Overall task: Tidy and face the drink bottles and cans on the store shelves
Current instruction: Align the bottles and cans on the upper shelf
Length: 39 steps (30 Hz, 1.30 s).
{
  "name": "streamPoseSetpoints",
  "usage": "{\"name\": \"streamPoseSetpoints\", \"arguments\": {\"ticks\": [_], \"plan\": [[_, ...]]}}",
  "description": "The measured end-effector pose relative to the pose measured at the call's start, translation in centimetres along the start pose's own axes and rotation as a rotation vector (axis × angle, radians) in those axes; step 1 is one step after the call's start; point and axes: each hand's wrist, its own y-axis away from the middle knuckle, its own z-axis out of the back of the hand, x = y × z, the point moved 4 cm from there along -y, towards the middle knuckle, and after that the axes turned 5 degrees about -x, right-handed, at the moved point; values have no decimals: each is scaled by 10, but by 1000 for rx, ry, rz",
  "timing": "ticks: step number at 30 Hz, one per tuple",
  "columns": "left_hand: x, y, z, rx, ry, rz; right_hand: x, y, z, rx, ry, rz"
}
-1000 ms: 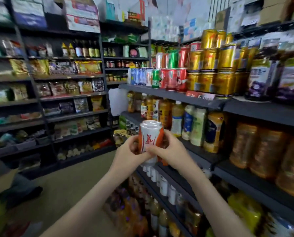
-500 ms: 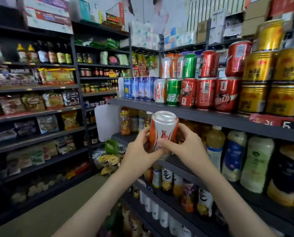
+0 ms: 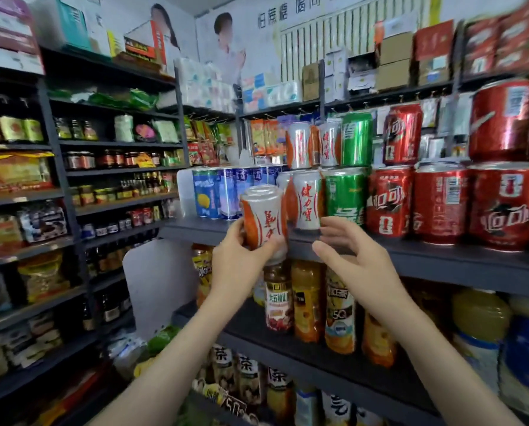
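1. The dark shelf (image 3: 441, 261) runs across the right side, lined with shelved cans (image 3: 386, 201).
2. The right hand (image 3: 360, 265) hangs just right of the held can, fingers spread, touching nothing.
3. The left hand (image 3: 235, 269) grips the orange-and-white can (image 3: 264, 219) by its lower part, at the shelf's near edge.

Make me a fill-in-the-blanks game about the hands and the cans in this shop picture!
1. The left hand grips the can whose label is white and ___.
2. The right hand is open and holds ___.
3. The green cans are stacked ___ high.

Missing words: orange; nothing; two.
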Motion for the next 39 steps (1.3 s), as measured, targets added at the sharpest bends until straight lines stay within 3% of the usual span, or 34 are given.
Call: {"name": "streamPoseSetpoints", "arguments": {"ticks": [7,13,17,24,27,31,39], "plan": [[21,-98,-34,140,-62,-19,-8,-33,-14,-278,364,0],[31,-115,-58,284,-81,-24,-22,-48,-32,-329,759,34],[25,-117,-68,306,-232,-101,-20,-48,-27,-532,1050,101],[25,-111,-68,291,-298,-142,-24,-51,-9,-562,1146,21],[11,-96,-59,168,-295,-309,-26,-48,-8,-552,1116,36],[-20,-43,-68,70,-227,-757,-21,-33,-3,-500,1087,101],[-88,50,-122,394,-97,-966,7,28,79,-497,1040,47]]}}
